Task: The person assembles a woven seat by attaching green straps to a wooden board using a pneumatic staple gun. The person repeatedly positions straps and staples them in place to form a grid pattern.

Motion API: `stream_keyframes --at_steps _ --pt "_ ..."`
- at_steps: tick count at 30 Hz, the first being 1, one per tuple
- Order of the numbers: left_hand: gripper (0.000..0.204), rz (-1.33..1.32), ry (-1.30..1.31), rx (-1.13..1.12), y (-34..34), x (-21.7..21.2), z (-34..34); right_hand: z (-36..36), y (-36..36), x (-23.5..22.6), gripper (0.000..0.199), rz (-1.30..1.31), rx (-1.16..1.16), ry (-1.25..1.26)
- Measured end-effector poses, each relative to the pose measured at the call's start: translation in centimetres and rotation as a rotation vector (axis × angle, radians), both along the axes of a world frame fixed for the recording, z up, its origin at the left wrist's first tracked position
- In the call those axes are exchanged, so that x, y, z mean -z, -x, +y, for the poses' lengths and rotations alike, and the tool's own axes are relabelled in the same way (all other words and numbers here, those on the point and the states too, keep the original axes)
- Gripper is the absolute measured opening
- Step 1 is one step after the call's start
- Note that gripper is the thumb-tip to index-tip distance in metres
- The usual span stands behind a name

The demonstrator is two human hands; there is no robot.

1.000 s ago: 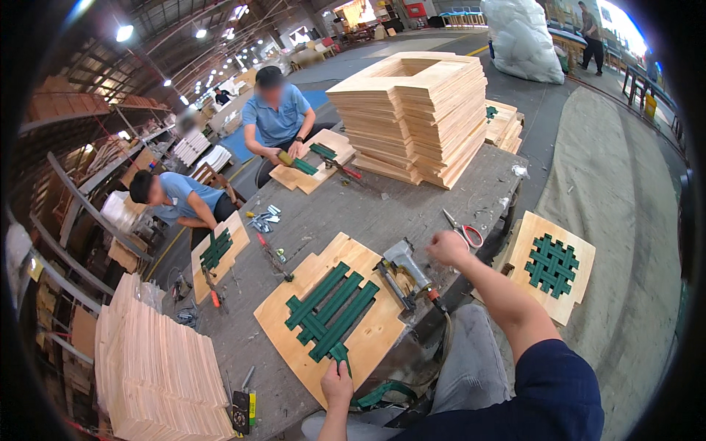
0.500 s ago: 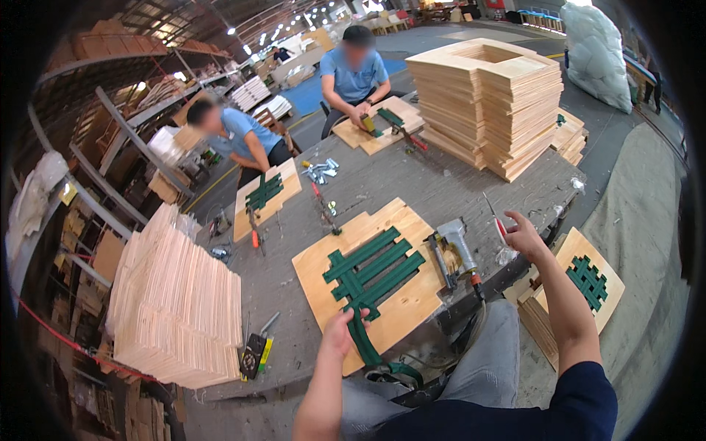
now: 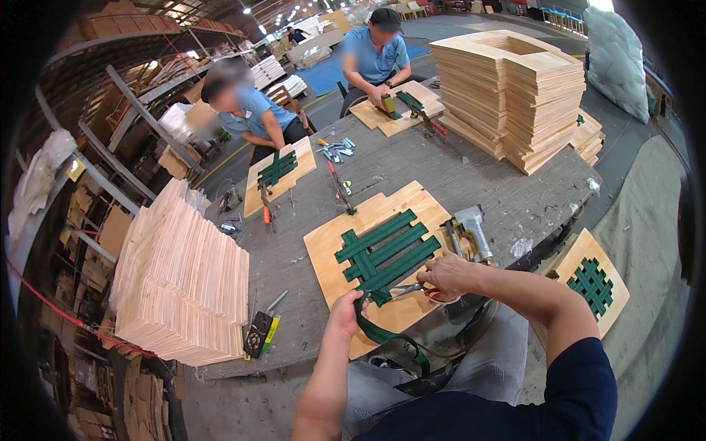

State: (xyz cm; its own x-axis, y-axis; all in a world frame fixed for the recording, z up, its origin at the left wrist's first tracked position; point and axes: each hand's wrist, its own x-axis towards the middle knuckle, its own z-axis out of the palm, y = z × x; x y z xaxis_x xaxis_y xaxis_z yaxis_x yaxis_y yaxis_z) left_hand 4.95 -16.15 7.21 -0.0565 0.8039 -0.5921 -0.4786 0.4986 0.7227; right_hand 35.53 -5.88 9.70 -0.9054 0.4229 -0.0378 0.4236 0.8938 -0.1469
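Observation:
A plywood panel (image 3: pixel 401 323) with a stepped edge lies before me, its opening crossed by dark green webbing straps (image 3: pixel 388 246). My left hand (image 3: pixel 344 314) is closed on the loose green webbing strap (image 3: pixel 390 336), which trails over the panel's near edge toward my lap. In my right hand (image 3: pixel 448 275) are scissors (image 3: pixel 407 289), blades pointing left at the strap near the left hand. Whether the blades touch the webbing I cannot tell. Just beyond the right hand, a staple gun (image 3: pixel 473 231) rests at the panel's right edge.
Stacked plywood panels (image 3: pixel 184 287) stand at the left, and a taller stack (image 3: pixel 507 95) at the far right. A finished woven panel (image 3: pixel 596 283) lies low on my right. A tape measure (image 3: pixel 257 334) is near the table's front edge. Two co-workers (image 3: pixel 375 55) sit opposite.
My right hand has swung left and down with the scissors, from beyond the staple gun to the strap at my left hand. The left hand still grips the strap; the view has shifted slightly.

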Motion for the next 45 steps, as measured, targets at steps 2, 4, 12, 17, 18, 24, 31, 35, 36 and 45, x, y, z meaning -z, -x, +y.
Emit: stream_keyframes --at_steps 2,4,12,17,18,24,31,35,36,45 --pt "0.018 -0.012 -0.018 -0.011 0.0 0.0 -0.5 0.9 1.5 0.3 0.051 0.005 -0.105 -0.018" --pt "0.017 -0.022 -0.026 -0.008 -0.6 -0.1 -0.7 1.6 2.4 1.3 0.050 -0.003 -0.133 -0.012" --pt "0.016 0.010 -0.032 -0.013 -0.9 -0.3 -1.5 2.7 4.8 1.8 0.045 -0.064 -0.184 0.031" --pt "0.015 -0.052 -0.053 -0.041 -0.5 -0.2 -1.7 2.9 4.4 2.1 0.039 0.018 -0.251 0.058" --pt "0.015 -0.049 -0.042 -0.052 -0.6 -0.3 -1.8 2.6 4.6 2.1 0.036 0.063 -0.261 0.064" --pt "0.015 -0.047 -0.128 0.063 -2.7 -1.5 -0.6 1.4 5.6 3.3 0.038 0.218 -0.259 -0.001" --pt "0.017 0.096 -0.117 0.085 -1.6 -3.4 -10.1 -0.3 -1.3 1.3 0.040 0.588 0.737 0.222" --pt "0.022 -0.234 0.119 0.100 -3.1 1.4 -16.2 3.3 -13.0 2.6 0.039 0.617 1.293 -0.105" --pt "0.024 -0.361 0.159 0.082 -4.0 2.7 -17.0 3.6 -15.1 3.0 0.040 0.526 1.353 -0.149" --pt "0.041 -0.480 0.185 -0.280 -4.6 7.7 -16.0 3.3 -11.9 4.8 0.046 0.493 1.241 -0.013"
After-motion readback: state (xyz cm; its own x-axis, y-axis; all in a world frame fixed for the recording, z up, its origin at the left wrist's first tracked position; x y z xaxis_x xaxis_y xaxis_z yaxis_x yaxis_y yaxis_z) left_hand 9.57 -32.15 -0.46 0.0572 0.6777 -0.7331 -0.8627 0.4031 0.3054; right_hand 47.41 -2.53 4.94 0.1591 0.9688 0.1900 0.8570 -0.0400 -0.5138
